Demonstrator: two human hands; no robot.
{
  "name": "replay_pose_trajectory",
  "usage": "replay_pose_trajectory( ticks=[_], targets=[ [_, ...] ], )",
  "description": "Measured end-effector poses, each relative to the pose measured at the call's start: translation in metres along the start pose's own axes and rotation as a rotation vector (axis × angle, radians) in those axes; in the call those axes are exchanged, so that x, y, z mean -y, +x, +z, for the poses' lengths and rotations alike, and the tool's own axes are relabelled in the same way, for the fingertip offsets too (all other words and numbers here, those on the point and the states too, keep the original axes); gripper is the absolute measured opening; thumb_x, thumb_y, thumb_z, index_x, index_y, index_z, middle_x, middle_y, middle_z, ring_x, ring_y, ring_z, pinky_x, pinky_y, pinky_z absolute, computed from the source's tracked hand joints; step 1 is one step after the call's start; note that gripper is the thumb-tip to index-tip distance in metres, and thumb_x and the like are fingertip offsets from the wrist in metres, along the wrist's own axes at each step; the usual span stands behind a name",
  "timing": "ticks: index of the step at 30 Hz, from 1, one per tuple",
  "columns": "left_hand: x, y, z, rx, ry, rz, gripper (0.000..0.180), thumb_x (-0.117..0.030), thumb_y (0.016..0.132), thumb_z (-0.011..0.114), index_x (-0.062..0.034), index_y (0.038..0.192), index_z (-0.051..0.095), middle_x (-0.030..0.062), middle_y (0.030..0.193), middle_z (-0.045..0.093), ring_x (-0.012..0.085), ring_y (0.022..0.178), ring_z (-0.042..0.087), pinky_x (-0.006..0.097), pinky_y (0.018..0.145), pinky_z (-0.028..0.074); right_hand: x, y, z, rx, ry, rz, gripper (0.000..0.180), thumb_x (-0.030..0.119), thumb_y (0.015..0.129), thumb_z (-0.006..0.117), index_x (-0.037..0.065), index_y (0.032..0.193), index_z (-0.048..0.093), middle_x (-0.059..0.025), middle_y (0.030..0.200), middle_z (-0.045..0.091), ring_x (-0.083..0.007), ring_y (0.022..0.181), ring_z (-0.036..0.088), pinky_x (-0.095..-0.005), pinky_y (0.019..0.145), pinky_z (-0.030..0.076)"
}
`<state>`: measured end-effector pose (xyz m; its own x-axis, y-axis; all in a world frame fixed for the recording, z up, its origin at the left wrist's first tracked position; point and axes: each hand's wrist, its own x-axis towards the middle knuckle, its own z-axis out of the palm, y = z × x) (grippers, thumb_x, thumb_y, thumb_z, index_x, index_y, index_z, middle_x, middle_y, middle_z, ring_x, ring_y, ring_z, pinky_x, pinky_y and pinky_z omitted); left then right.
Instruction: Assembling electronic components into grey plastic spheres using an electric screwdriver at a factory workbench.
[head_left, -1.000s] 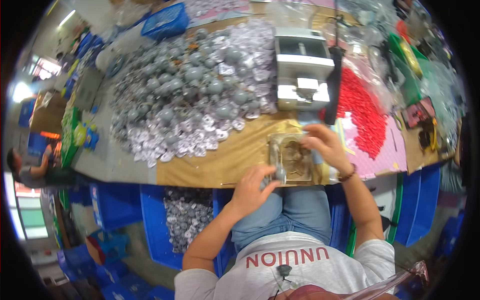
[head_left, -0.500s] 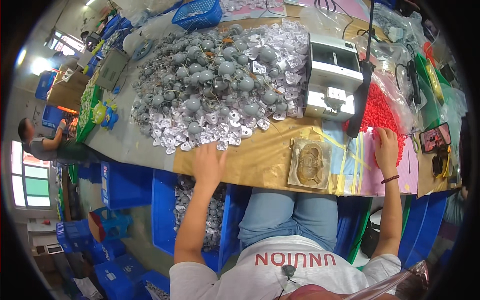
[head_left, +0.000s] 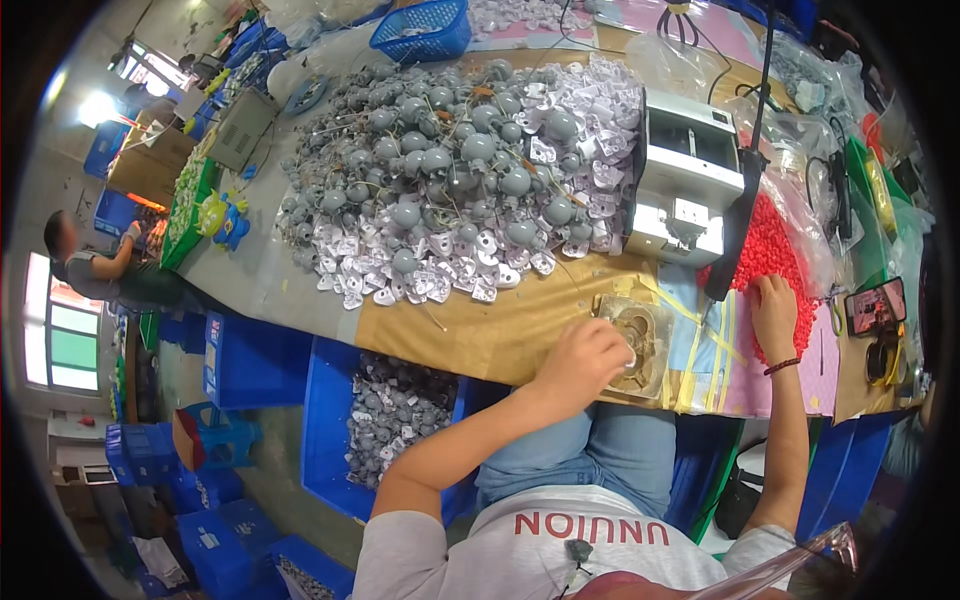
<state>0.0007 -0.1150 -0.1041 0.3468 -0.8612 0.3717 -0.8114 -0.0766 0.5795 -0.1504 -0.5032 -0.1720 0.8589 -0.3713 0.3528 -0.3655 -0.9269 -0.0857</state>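
Note:
My left hand [head_left: 583, 362] is over the left edge of a tan metal mould [head_left: 655, 372] with a figure-shaped hollow. Its fingers are pinched together on a small white plastic part [head_left: 630, 361], of which only a sliver shows. At the near edge of a heap of small red pieces [head_left: 775, 235], my right hand [head_left: 775, 318] has its fingertips curled in among them. Whatever those fingers hold is too small to make out. Left of the mould lies a big pile of grey round parts [head_left: 435, 160] with white plastic parts [head_left: 430, 275] along its near side.
Behind the mould stands a white and grey machine [head_left: 685, 190], with a dark upright bar [head_left: 735, 230] beside it. A phone [head_left: 876, 307] is at the right. Under the table sits a blue bin [head_left: 330, 470] of grey parts. A co-worker [head_left: 95, 265] is at the far left.
My left hand has moved right from the white parts to the mould, its fingers now pinched on a white part. My right hand stays at the red pieces, its fingers more curled.

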Motion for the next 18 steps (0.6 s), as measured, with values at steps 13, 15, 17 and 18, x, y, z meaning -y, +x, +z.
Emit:
replay_pose_trajectory(
  ticks=[13,15,17,18],
  targets=[
    [0.057,-0.026,-0.065,-0.526,0.328,-0.279,0.044,-0.015,0.082,0.078,-0.0066,0.122,0.060,0.0168,0.123,0.056,0.0364,0.116,0.052,0.048,0.101,0.042,0.000,-0.007,0.002,-0.071,0.012,0.019,0.013,0.005,0.083,0.068,0.007,0.095,0.065,-0.0116,0.093,0.064,-0.0323,0.093,0.061,-0.0437,0.082,0.047],
    [0.095,-0.050,-0.097,-0.593,0.618,-0.422,0.051,-0.015,0.082,0.078,-0.0047,0.127,0.057,0.0189,0.123,0.055,0.0384,0.116,0.051,0.050,0.101,0.040,0.002,-0.005,-0.001,-0.083,0.022,0.025,0.013,0.004,0.082,0.068,0.007,0.095,0.065,-0.0114,0.092,0.064,-0.0325,0.092,0.061,-0.0440,0.082,0.047],
    [0.124,-0.069,-0.118,-0.570,0.739,-0.554,0.055,-0.016,0.082,0.079,-0.0035,0.130,0.055,0.0199,0.123,0.054,0.0393,0.116,0.050,0.051,0.101,0.040,0.006,-0.004,-0.006,-0.106,0.064,0.024,0.016,0.003,0.081,0.068,0.007,0.096,0.066,-0.0114,0.094,0.065,-0.0331,0.092,0.061,-0.0444,0.082,0.048],
    [0.137,-0.078,-0.128,-0.546,0.775,-0.615,0.057,-0.018,0.081,0.080,-0.0033,0.131,0.055,0.0199,0.124,0.054,0.0393,0.115,0.050,0.051,0.101,0.040,0.009,-0.004,-0.010,-0.117,0.088,0.022,0.017,0.002,0.081,0.068,0.007,0.097,0.067,-0.0114,0.095,0.066,-0.0334,0.092,0.061,-0.0446,0.081,0.048]
  ],
)
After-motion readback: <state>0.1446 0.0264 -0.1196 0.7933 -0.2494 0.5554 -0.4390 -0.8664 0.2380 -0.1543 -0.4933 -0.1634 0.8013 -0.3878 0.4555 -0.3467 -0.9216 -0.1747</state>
